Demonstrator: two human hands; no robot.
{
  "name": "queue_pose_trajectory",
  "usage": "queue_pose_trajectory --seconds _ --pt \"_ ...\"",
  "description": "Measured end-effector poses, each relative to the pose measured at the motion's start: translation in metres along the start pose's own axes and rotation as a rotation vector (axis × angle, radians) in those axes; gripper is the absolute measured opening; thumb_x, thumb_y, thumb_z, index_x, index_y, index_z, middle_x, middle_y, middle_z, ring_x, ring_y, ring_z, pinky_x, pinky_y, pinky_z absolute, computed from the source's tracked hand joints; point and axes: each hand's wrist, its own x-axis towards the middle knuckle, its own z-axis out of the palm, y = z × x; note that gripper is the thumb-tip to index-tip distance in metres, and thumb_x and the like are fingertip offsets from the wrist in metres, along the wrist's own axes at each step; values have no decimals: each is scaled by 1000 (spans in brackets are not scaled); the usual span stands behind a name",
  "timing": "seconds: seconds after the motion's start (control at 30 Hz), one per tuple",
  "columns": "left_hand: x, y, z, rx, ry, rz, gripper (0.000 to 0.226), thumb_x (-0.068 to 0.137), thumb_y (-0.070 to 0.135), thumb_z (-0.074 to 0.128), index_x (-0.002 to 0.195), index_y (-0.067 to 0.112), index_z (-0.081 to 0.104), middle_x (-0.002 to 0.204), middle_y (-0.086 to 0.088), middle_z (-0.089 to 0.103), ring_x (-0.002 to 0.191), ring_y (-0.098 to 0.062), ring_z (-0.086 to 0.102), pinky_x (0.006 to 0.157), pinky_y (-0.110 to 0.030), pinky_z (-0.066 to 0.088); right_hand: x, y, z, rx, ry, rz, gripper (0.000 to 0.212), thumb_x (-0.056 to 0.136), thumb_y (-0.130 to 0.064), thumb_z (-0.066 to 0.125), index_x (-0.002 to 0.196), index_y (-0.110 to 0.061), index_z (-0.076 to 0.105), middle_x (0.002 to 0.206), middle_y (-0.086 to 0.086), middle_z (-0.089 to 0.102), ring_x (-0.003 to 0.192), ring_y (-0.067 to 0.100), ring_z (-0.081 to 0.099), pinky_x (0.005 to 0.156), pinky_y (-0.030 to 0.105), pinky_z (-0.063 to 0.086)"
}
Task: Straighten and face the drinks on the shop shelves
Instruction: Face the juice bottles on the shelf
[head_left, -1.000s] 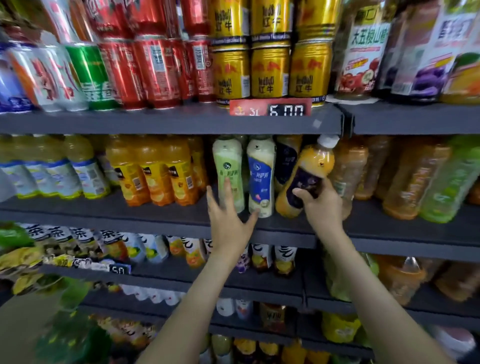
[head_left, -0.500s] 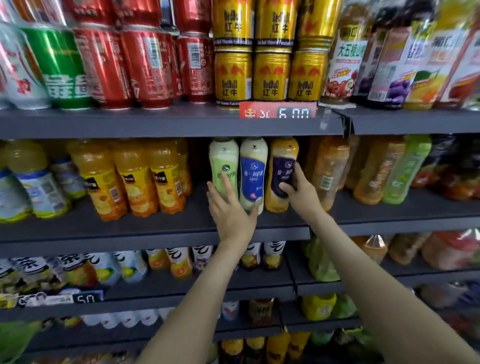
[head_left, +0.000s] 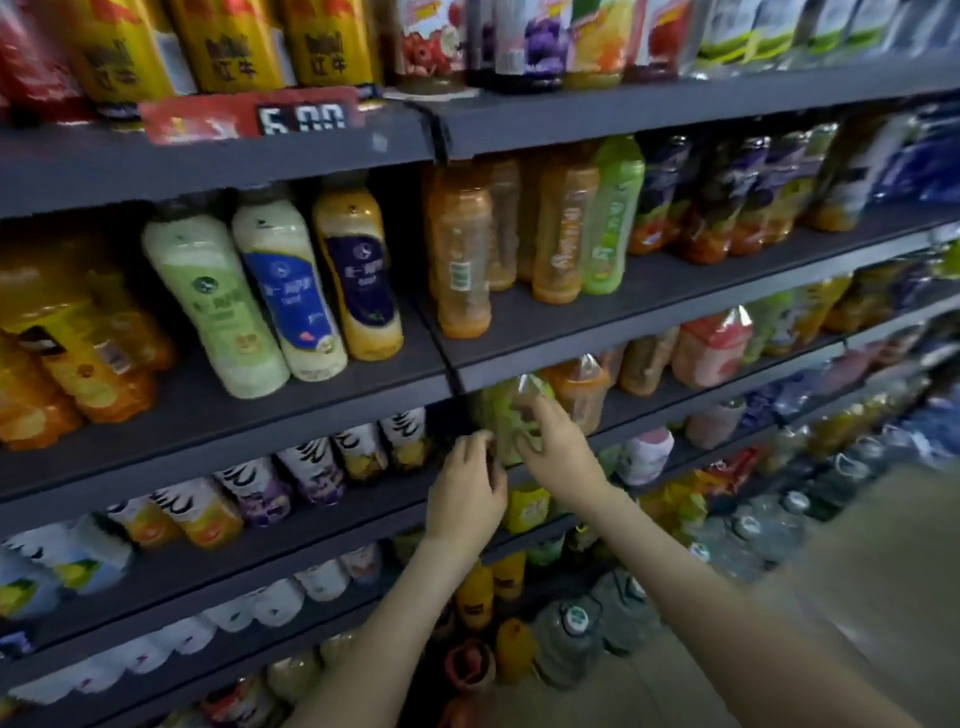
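Note:
A green bottle (head_left: 501, 415) with a clear pointed cap stands at the left end of the third shelf (head_left: 675, 400), just right of the shelf divider. My right hand (head_left: 556, 454) grips its front and right side, thumb across the label. The curled fingers of my left hand (head_left: 470, 486) lie against its left side. On the shelf above, the pale green bottle (head_left: 218, 306), the blue-label bottle (head_left: 291, 291) and the yellow bottle with a dark label (head_left: 361, 280) stand side by side, labels facing out.
An orange bottle (head_left: 582, 389) stands right beside the green one. Orange tea bottles (head_left: 462, 260) sit on the second shelf above. Gold cans (head_left: 228, 47) and a red 5.00 price tag (head_left: 249, 119) top the rack. Large water jugs (head_left: 576, 639) stand on the floor below.
Both hands left the three bottles on the second shelf and dropped to the third shelf, onto the green bottle. The view swung right and down.

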Motion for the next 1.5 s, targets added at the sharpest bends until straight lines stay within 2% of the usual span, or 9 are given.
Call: queue_pose_trajectory --seconds 0.17,0.3,0.43,0.67,0.9,1.0,1.2,1.33,1.5 --pt "25 54 84 181 -293 -2 40 100 30 40 137 16 38 129 -1 52 99 -19 60 63 -25 44 -33 108 -75 -57 -23 186 25 92 -7 52 117 -7 49 113 7 50 106 24 51 82 32 45" --pt "41 111 167 181 -429 31 35 99 27 39 132 15 45 128 -2 54 109 -21 57 77 -29 47 -57 196 -155 -92 -38 252 26 91 -10 52 117 -10 51 110 2 50 106 21 50 81 24 37" --pt "56 193 243 193 -406 39 26 95 25 43 117 16 54 116 -7 60 105 -28 58 80 -35 46 -84 277 -237 -147 1 337 24 80 0 56 104 0 56 101 16 56 96 32 55 76 29 38" --pt "98 341 351 109 -373 140 23 96 25 42 115 19 54 115 -1 58 105 -24 57 80 -35 43 -112 401 -361 -150 135 471 30 85 -7 58 115 -10 55 111 6 56 104 22 54 87 23 39" --pt "185 453 470 115 -390 219 19 96 25 43 111 19 51 112 -1 60 103 -22 58 78 -34 45 -96 532 -459 -90 216 599 31 88 -11 57 119 -12 52 112 2 52 102 17 52 83 24 41" --pt "232 517 526 97 -413 222 22 96 25 41 116 19 50 116 -4 59 105 -25 58 77 -33 44 -83 598 -513 -119 199 642 38 89 -12 58 125 -14 48 114 -1 50 106 17 51 80 17 35" --pt "313 653 610 99 -455 279 25 97 25 41 118 16 48 117 -7 59 106 -29 58 78 -36 45 -62 709 -639 -136 266 786 31 88 -12 59 117 -8 53 109 6 55 105 24 52 84 30 40" --pt "357 719 664 76 -462 278 30 96 24 43 124 15 47 121 -8 59 110 -29 56 84 -37 45 -48 786 -703 -111 333 855 26 87 -11 61 112 -6 54 100 4 51 99 23 52 76 25 33" --pt "411 779 735 2 -404 125 31 93 25 47 123 17 46 121 -8 58 109 -30 57 86 -41 49 -2 886 -763 -55 259 787 21 84 -14 64 94 -19 45 83 -9 46 82 16 45 64 16 36"
